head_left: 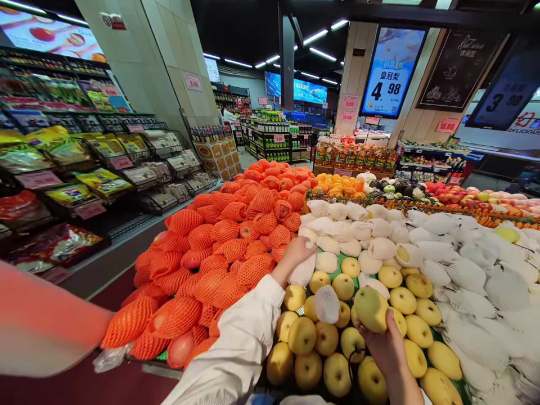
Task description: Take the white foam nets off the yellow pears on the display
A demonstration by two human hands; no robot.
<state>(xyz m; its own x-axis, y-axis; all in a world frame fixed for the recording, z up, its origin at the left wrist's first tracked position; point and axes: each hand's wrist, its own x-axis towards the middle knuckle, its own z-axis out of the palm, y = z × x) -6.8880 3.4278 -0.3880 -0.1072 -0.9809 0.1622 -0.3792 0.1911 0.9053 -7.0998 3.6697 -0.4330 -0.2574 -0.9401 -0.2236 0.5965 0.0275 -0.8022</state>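
My right hand (386, 337) is wrapped round a bare yellow-green pear (371, 308), held above the other pears. My left hand (298, 252) reaches to the border between the red and white heaps, its fingers closed on a white foam net (302, 271). Whether fruit is inside that net is hidden. Bare yellow pears (302, 335) lie in rows on a green liner below and between my hands. A loose white foam piece (327, 304) rests on top of them.
Pears in white foam nets (476, 326) are heaped to the right and behind. Fruit in red foam nets (223, 270) is piled at left. Beyond are oranges (340, 185), bottled goods (363, 157) and a lit price screen (392, 73). Shelves of packets (101, 180) stand left.
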